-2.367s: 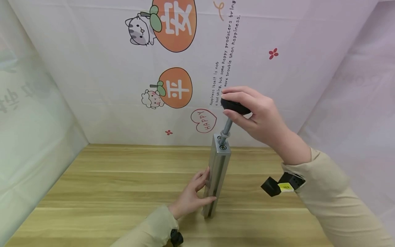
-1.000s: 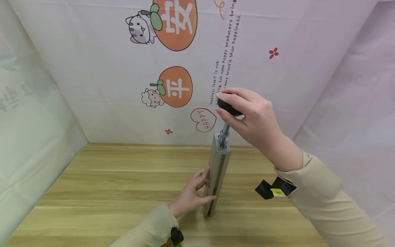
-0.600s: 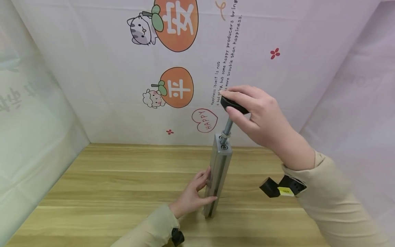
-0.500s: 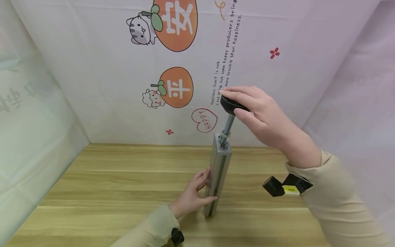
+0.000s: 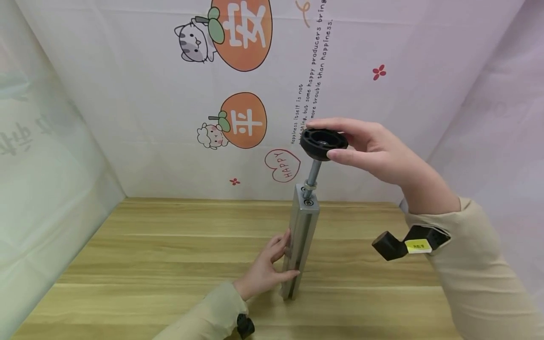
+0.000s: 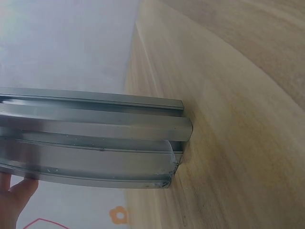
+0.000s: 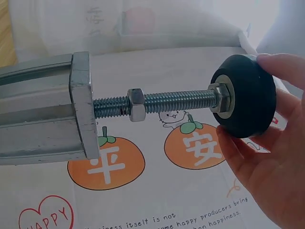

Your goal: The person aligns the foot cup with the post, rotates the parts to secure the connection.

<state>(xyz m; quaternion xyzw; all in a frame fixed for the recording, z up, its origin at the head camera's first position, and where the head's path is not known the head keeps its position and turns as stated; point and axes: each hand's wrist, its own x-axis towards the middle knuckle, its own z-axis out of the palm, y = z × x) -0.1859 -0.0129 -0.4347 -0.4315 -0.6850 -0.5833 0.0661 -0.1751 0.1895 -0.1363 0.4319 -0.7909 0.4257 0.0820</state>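
An aluminium profile [image 5: 301, 245] stands upright on the wooden table, its lower end against the boards in the left wrist view. My left hand [image 5: 263, 271] holds it low down, thumb on the near face and fingers on the left side. Out of the end plate [image 7: 85, 105] runs a threaded rod [image 7: 181, 101] carrying a hex nut [image 7: 137, 105], with a length of thread between nut and foot. At the rod's tip is a round black levelling foot [image 5: 314, 150], its hollow underside facing up. My right hand [image 5: 378, 151] pinches the foot's rim between thumb and fingers.
A white printed cloth [image 5: 144, 118] with cartoon oranges rises behind the table [image 5: 170, 245]. More cloth walls flank both sides. Black wrist cameras are strapped to both sleeves, the right one [image 5: 418, 238] bearing a yellow label.
After swinging left and back, my right hand has shifted right and turned its fingers round the foot's rim, uncovering the hollow top. The left hand and profile stay put.
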